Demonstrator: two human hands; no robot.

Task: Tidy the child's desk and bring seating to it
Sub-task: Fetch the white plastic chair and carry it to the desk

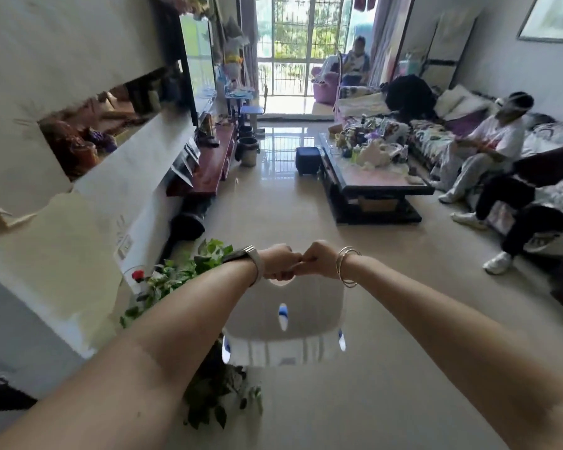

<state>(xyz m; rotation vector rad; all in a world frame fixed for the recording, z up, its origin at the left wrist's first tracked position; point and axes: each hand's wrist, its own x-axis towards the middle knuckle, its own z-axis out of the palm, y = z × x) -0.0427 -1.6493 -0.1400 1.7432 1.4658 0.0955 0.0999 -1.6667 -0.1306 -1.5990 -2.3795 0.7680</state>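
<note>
I hold a small white chair (283, 323) out in front of me, above the floor. Its back has blue-edged slots and a cut-out handle at the top. My left hand (278, 263) and my right hand (316, 259) sit side by side, knuckles touching, both gripping the top edge of the chair's back at the handle. The chair's seat and legs are hidden behind its back. Far down the room, by the balcony door, stands a child's desk (238, 95) with a blue stool (252, 112) beside it.
A potted green plant (189, 277) stands by the left wall, just under my left arm. A TV cabinet (212, 160) and bins (247, 151) line the left side. A cluttered coffee table (374, 177), a blue footstool (307, 159) and a sofa with seated people (488, 144) fill the right.
</note>
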